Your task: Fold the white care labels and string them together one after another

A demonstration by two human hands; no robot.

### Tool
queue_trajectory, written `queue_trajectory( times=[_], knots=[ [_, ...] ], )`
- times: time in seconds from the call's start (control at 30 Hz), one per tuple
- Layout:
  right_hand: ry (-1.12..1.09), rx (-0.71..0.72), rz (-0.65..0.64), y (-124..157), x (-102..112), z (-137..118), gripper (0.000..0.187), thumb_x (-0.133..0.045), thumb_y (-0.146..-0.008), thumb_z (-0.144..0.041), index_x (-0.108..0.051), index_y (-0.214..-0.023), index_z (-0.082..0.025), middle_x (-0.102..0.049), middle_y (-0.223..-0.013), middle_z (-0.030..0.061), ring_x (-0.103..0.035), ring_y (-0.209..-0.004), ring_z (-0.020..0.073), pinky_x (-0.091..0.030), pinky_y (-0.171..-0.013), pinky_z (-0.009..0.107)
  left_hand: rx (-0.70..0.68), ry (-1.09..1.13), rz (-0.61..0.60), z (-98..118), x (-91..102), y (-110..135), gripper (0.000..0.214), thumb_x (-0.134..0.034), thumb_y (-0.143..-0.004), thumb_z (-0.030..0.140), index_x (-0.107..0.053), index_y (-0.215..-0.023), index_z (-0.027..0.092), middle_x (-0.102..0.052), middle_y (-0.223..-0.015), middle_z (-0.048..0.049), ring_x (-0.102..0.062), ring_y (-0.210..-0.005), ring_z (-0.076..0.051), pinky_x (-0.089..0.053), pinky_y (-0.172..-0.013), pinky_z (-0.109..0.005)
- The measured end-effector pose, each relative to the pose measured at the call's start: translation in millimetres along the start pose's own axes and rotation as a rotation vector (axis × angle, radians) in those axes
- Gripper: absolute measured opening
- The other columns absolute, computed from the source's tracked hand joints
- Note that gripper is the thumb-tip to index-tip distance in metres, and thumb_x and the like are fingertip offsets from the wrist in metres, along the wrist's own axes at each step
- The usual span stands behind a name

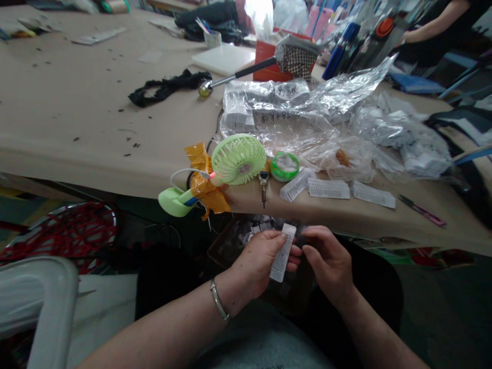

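Note:
My left hand (255,259) is closed on a white printed label (283,253), pinched under the thumb with the fingers behind it. To the right of the label, my right hand (330,264) is curled with its thumb and fingertips apart, and I see nothing held in it. Beneath both hands is a dark box (221,246) with small pale pieces inside, partly hidden by the hands. Three stacks of similar labels lie along the table edge: a left stack (297,185), a middle stack (328,188) and a right stack (373,195).
A green fan (239,160) is taped at the table (77,113) edge, beside a metal-tipped tool (263,187) and a green round tub (285,166). Tweezers (423,210) lie right. Behind are plastic bags (326,118) and a black cloth strip (169,87). Another person's arm (438,23) shows back right.

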State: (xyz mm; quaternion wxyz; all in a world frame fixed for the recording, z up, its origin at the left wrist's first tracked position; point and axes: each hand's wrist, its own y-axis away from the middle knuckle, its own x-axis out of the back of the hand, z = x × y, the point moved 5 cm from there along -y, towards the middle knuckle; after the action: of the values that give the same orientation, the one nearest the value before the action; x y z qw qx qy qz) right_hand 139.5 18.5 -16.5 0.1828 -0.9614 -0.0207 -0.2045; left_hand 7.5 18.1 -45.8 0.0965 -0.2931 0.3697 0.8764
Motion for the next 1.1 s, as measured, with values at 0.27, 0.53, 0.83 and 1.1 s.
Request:
queue_trajectory(
  times=[0.27, 0.53, 0.83, 1.1],
  knots=[
    [-0.423, -0.52, -0.039, -5.7, -25.0, 22.1, 0.017, -0.067, -0.074, -0.033, -0.058, -0.071, -0.019, -0.055, -0.063, -0.0035, -0.048, -0.053, 0.0086, -0.041, -0.051, 0.021, -0.004, -0.113, -0.098, -4.1, -6.0, 9.4, 0.028, -0.059, -0.083, 0.037, -0.064, -0.078, 0.009, -0.064, -0.069, -0.0065, -0.058, -0.052, -0.01, -0.047, -0.053, -0.023],
    [-0.419, -0.52, -0.07, 0.5, -32.4, 15.1, 0.012, -0.065, -0.076, -0.028, -0.059, -0.071, -0.019, -0.057, -0.067, -0.0038, -0.051, -0.059, 0.008, -0.043, -0.056, 0.019, 0.133, -0.039, -0.21, -6.5, -1.3, 16.9, 0.016, -0.057, -0.082, 0.028, -0.059, -0.077, 0.013, -0.059, -0.064, -0.0014, -0.059, -0.051, -0.011, -0.047, -0.051, -0.022],
    [-0.86, -0.515, -0.617, 1.8, -47.3, 13.6, 0.046, -0.075, -0.068, -0.035, -0.063, -0.111, -0.021, -0.064, -0.117, 0.0084, -0.063, -0.102, 0.0221, -0.05, -0.089, 0.038, 0.215, -0.029, -0.403, -8.6, 0.6, 27.2, 0.02, -0.063, -0.078, 0.033, -0.056, -0.081, 0.015, -0.056, -0.059, 0.0004, -0.059, -0.049, -0.012, -0.047, -0.048, -0.022],
    [-0.986, -0.551, -0.628, 5.3, -56.7, 18.0, 0.024, -0.076, -0.066, -0.032, -0.065, -0.084, -0.019, -0.06, -0.124, 0.0095, -0.059, -0.112, 0.0253, -0.045, -0.097, 0.045, 0.208, -0.078, -0.382, -14.4, 0.3, 29.5, 0.021, -0.064, -0.078, 0.034, -0.056, -0.081, 0.014, -0.056, -0.059, 0.0002, -0.057, -0.047, -0.011, -0.045, -0.048, -0.023]
  ],
)
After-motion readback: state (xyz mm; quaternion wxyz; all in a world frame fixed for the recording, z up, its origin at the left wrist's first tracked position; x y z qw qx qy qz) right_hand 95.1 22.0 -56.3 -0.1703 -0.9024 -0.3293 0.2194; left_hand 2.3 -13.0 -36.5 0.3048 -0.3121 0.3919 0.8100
